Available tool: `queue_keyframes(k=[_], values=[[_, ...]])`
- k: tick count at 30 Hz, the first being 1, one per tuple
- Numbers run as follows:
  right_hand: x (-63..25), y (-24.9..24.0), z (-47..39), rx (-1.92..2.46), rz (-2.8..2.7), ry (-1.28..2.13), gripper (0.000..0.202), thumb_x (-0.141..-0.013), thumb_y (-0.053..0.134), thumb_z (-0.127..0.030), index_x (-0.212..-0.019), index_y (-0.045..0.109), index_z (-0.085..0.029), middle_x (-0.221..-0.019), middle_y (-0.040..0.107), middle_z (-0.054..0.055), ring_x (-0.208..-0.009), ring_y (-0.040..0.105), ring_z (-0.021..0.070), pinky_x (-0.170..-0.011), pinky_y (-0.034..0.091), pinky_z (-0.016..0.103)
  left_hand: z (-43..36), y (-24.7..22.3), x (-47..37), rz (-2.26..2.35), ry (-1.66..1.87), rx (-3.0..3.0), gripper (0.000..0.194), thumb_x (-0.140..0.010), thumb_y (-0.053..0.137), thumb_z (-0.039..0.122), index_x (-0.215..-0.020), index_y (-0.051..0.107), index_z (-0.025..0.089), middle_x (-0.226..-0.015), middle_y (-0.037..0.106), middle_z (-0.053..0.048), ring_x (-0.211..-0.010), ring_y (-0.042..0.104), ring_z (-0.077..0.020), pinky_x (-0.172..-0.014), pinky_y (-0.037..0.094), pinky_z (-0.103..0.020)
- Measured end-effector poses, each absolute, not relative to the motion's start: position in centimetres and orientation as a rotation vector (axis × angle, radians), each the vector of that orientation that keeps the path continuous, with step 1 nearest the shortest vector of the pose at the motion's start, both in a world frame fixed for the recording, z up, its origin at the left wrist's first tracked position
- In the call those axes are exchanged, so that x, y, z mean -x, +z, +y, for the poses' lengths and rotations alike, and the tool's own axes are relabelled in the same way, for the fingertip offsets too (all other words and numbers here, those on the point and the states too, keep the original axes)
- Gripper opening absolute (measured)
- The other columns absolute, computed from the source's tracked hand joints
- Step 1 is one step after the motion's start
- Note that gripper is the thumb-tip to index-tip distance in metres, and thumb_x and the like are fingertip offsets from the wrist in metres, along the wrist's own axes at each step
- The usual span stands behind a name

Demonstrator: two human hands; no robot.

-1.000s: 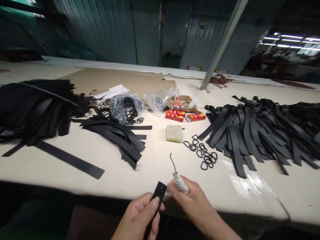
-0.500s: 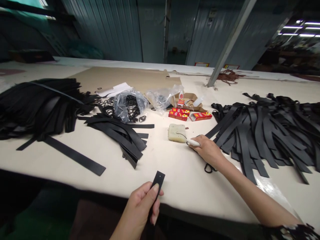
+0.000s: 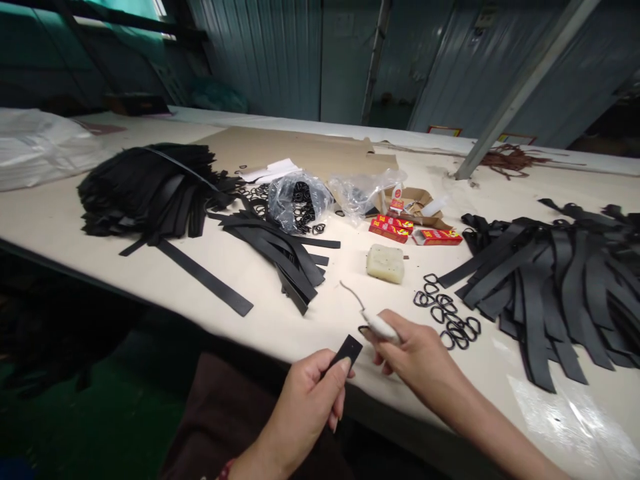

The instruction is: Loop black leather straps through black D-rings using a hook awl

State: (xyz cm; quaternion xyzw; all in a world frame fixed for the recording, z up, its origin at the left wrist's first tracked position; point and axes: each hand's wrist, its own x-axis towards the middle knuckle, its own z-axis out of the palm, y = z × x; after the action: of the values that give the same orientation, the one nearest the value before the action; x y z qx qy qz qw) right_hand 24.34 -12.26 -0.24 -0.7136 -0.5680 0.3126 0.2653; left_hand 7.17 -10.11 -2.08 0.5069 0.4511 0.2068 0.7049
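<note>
- Furthest left, a bound bundle of black straps (image 3: 145, 193) lay on the table (image 3: 275, 327), one loose strap (image 3: 210, 283) stretched out in front of it.
- Next came a smaller heap of straps (image 3: 273, 250), with a clear bag (image 3: 280, 203) of dark rings just behind.
- My left hand (image 3: 315, 387) pinched a black strip (image 3: 349, 350) near its end, thumb on top; a pale speck beyond the thumb was perhaps a hole.
- My right hand (image 3: 413, 347) grasped a white-handled awl (image 3: 383, 328), its thin bent shaft aimed away from the strip. At the fingertips showed a dark loop (image 3: 363, 329), probably a ring.
- I judged the step to be bringing loop and strip together; the next move seemed to call for aligning them, awl point clear of my thumb.
- Beyond that hand sat a pale block (image 3: 385, 263), then loose D-rings (image 3: 453, 327), then a large heap of straps (image 3: 540, 287).
</note>
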Motion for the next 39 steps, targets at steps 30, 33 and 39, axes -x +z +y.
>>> queue_keyframes(k=[30, 33, 39], values=[[-16.0, -1.1, -14.6, 1.605, -1.412, 0.795, 0.036, -0.083, 0.048, -0.037, -0.112, 0.058, -0.018, -0.078, 0.07, 0.008, -0.061, 0.065, 0.0184, -0.057, 0.053, 0.025, -9.3, -1.0, -2.9, 0.914, 0.687, -1.187, 0.025, -0.08, 0.049, 0.028, -0.062, 0.06, 0.014, -0.059, 0.051, 0.0, -0.062, 0.046, -0.0144, -0.06, 0.039, -0.022], [-15.7, -0.2, -14.4, 1.669, -1.105, 1.062, 0.038, -0.082, 0.048, -0.048, -0.097, 0.063, -0.017, -0.057, 0.066, 0.002, -0.041, 0.058, 0.0139, -0.043, 0.048, 0.022, -9.3, -1.0, -2.5, 0.906, 0.662, -1.188, 0.026, -0.08, 0.051, 0.032, -0.065, 0.061, 0.015, -0.056, 0.048, 0.003, -0.055, 0.043, -0.0117, -0.055, 0.037, -0.02], [-16.1, -0.7, -14.1, 1.66, -1.225, 0.956, 0.022, -0.079, 0.054, -0.041, -0.081, 0.062, -0.02, -0.056, 0.06, -0.002, -0.048, 0.056, 0.013, -0.047, 0.046, 0.02, -9.4, -1.1, -2.3, 0.811, 0.613, -1.259, 0.016, -0.08, 0.05, 0.022, -0.073, 0.063, 0.017, -0.067, 0.059, 0.001, -0.061, 0.049, -0.0119, -0.061, 0.038, -0.02]])
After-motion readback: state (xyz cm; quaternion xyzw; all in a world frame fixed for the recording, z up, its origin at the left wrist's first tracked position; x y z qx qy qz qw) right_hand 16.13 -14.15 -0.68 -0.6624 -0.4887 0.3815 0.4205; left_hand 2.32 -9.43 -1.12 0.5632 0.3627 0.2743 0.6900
